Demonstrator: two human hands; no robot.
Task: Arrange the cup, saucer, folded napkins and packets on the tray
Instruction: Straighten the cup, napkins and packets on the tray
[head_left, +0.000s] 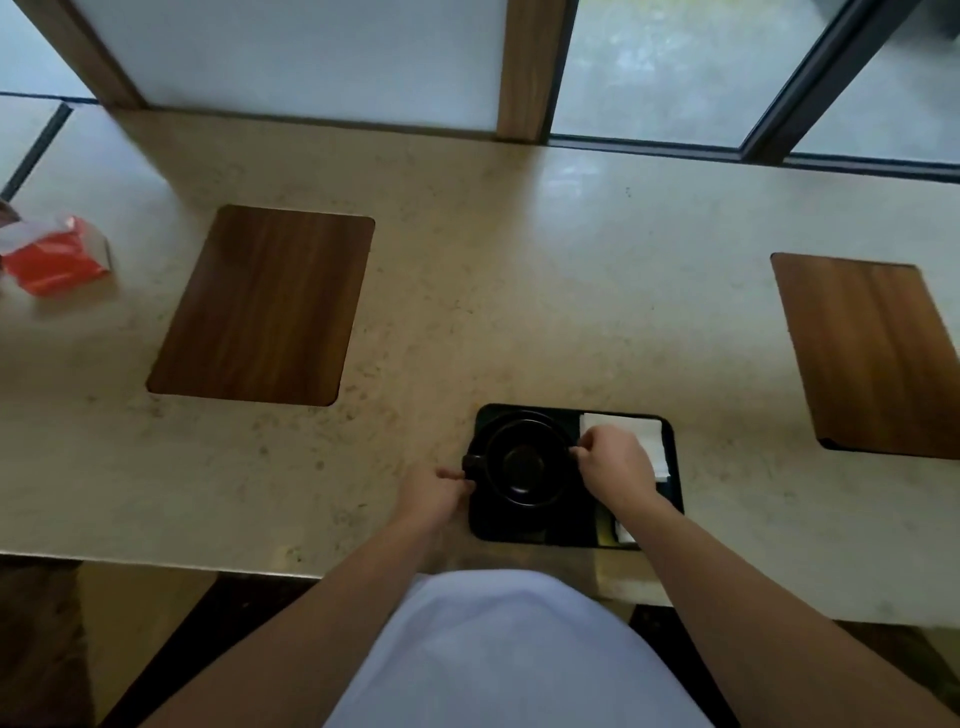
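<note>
The step in hand is judged to be the turning or settling of the cup (524, 465) on its saucer (511, 421), on the left half of the tray (519, 535), which lies near the front edge of the counter (467, 260). The cup handle (471, 464) is pinched by the curled fingers of the left hand (434, 493). The right rim of the cup is touched by the curled fingers of the right hand (615, 462); a firm grip there cannot be confirmed. Behind this hand, the folded napkins (647, 439) lie at the right rear corner of the tray. The packets (621, 530) are seen at the right front corner, partly hidden. Next, a gentle release seems needed.
</note>
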